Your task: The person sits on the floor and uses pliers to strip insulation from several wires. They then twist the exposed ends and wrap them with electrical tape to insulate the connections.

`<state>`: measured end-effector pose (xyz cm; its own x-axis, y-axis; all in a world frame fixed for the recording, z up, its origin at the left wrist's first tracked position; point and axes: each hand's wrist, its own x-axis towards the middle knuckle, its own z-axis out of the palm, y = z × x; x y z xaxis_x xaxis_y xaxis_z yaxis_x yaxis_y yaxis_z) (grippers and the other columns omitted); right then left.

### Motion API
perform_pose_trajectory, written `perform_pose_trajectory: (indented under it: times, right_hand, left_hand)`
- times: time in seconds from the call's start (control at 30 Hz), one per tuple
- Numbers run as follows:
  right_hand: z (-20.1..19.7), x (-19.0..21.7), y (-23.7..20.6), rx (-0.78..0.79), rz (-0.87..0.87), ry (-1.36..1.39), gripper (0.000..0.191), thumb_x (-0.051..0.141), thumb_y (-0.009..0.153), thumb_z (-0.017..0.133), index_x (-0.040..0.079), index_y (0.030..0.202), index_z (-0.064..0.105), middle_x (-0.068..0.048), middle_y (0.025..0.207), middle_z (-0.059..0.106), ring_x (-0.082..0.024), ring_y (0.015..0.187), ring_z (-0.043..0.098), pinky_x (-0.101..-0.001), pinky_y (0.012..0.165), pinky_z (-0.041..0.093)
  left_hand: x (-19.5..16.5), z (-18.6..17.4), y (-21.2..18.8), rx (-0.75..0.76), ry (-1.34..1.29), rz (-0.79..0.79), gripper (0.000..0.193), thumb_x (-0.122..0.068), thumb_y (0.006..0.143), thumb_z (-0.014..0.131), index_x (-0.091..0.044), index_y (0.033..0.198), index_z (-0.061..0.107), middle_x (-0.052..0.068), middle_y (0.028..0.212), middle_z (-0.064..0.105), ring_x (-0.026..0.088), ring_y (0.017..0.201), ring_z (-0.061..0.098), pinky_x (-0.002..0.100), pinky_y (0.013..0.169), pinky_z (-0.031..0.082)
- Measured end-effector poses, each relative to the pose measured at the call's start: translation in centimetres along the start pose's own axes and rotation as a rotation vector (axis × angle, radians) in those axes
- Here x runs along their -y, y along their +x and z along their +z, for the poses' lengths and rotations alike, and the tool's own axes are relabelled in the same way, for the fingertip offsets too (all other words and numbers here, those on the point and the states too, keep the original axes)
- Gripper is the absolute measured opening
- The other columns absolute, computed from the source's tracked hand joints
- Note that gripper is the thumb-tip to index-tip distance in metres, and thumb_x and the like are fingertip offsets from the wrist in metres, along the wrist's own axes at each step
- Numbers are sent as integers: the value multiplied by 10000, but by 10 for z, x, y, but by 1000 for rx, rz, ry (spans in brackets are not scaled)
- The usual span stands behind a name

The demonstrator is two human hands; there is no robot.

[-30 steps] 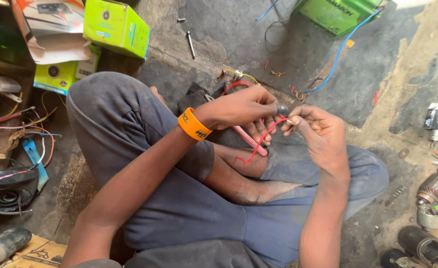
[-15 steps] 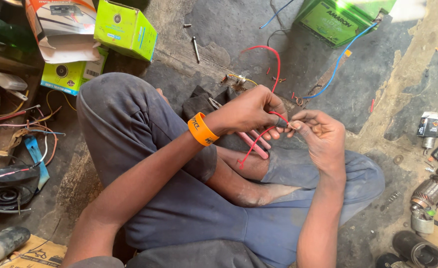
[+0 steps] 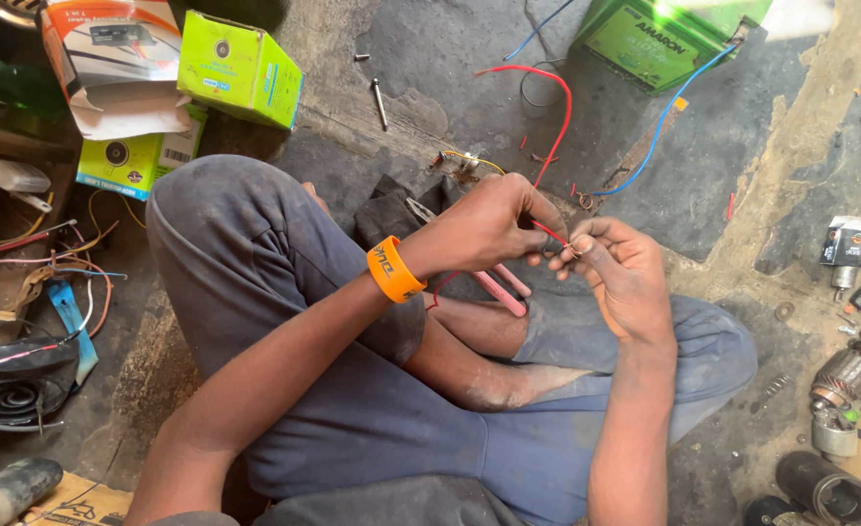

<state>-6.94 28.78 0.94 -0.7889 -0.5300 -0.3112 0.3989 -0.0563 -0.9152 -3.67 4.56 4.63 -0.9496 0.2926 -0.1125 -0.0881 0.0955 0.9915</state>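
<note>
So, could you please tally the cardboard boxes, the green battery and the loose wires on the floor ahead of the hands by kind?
Lime-green cardboard boxes: 2
White-and-orange open box: 1
Green battery: 1
Red wire: 1
Blue wires: 2
Total: 7

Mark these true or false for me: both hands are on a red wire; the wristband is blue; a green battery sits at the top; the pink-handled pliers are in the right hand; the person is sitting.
1. Both hands, left hand and right hand, pinch the red wire: true.
2. The wristband is blue: false, it is orange.
3. A green battery sits at the top: true.
4. The pink-handled pliers are in the right hand: false, they lie under the hands, unheld.
5. The person is sitting: true, on the floor.
</note>
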Motion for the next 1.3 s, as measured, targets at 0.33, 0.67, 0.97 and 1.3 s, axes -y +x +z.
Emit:
perform_pose_trajectory:
  times: [0.33,0.67,0.97,1.3]
  right_hand:
    - [1,-13,9,-121,-71,124,145,-22,996,683,-41,1140,684,-114,965,709,-171,864,678,-272,729,534]
    - [34,12,-3,-119,-381,-461,234,-107,972,621,-96,1199,677,-121,1213,657,-156,1002,684,-263,885,572]
    - [46,31,-8,-196,-536,-922,228,-48,917,755,-14,1143,748,-115,1073,721,-148,941,684,-275,802,556]
    - [40,30,-6,-138,-497,-868,167,-63,965,678,-40,1123,727,-102,1040,716,-123,857,690,-256,764,566]
  left_hand:
    - [31,6,11,25,-364,-100,157,-23,871,679,46,949,797,50,766,752,51,615,650,222,511,476]
    - [52,4,18,76,-702,-132,140,33,902,661,93,978,762,95,817,755,73,631,658,209,510,476]
    - [54,3,20,88,-637,-160,145,1,923,673,89,1006,752,79,813,748,66,630,656,205,517,492]
    - [31,1,15,64,-332,-51,126,-54,888,739,53,937,783,54,746,739,51,598,640,222,501,519]
